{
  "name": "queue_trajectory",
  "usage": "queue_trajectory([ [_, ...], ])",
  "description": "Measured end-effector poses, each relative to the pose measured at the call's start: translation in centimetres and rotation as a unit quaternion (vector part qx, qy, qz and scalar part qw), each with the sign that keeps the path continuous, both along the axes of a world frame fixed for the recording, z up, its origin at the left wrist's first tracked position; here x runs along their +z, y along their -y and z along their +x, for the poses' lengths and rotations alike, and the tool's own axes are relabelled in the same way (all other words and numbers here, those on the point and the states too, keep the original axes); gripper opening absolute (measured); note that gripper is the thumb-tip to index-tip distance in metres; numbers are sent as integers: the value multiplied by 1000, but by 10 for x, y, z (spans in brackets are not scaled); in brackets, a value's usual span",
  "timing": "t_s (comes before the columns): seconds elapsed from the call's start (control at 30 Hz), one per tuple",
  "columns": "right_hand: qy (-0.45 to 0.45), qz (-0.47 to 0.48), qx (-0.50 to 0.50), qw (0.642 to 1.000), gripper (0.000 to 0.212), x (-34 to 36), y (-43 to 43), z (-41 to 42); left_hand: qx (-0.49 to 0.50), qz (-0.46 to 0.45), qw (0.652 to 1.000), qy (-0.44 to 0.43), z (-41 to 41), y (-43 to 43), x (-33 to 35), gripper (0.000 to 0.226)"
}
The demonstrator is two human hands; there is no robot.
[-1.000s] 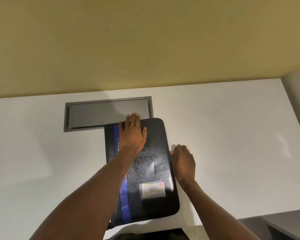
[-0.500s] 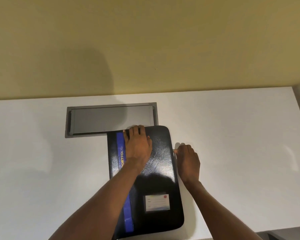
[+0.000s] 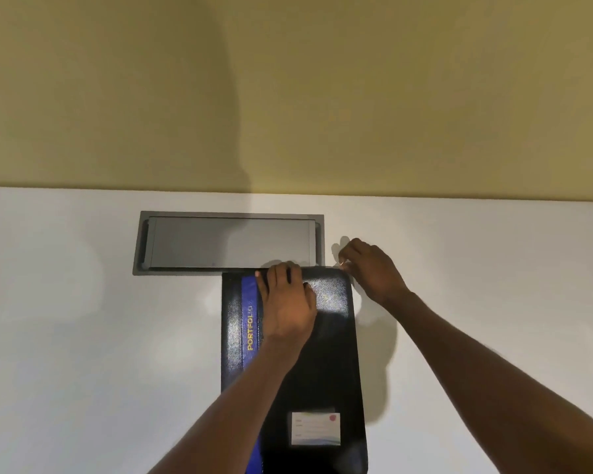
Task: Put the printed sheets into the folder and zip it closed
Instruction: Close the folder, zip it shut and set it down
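Note:
A black folder (image 3: 332, 340) with a blue stripe, the yellow word PORTFOLIO and a white name card lies closed on the white desk (image 3: 83, 336). My left hand (image 3: 286, 304) lies flat on its upper half, fingers reaching its far edge. My right hand (image 3: 370, 268) is at the folder's far right corner, thumb and fingers pinched on a small pale zip pull. No printed sheets show.
A grey hatch lid (image 3: 230, 241) is set into the desk just beyond the folder. A yellow wall (image 3: 288, 97) rises behind the desk. The desk's right edge shows at far right.
My right hand has slid from the folder's right side up to its far right corner, pinched on the zip pull. My left hand has stayed pressed on the folder.

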State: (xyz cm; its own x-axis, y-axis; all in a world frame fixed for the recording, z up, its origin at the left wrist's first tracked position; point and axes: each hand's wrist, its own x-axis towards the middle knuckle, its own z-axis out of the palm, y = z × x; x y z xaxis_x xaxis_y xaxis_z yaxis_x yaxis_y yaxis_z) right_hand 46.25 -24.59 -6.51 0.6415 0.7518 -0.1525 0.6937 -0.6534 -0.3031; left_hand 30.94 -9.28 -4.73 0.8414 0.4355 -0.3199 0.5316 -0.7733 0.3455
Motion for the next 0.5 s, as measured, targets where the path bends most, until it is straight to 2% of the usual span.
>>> queue_trajectory([
  [0.2, 0, -25, 149, 989, 12, 3, -51, 23, 26, -16, 999, 22, -6, -2, 4, 49],
  [0.33, -22, -33, 180, 983, 13, 7, -75, 24, 35, -15, 998, 54, -8, -1, 2, 47],
  [0.5, -25, -50, 229, 972, 16, 9, -102, 17, 37, -16, 999, 37, -7, 4, 1, 49],
])
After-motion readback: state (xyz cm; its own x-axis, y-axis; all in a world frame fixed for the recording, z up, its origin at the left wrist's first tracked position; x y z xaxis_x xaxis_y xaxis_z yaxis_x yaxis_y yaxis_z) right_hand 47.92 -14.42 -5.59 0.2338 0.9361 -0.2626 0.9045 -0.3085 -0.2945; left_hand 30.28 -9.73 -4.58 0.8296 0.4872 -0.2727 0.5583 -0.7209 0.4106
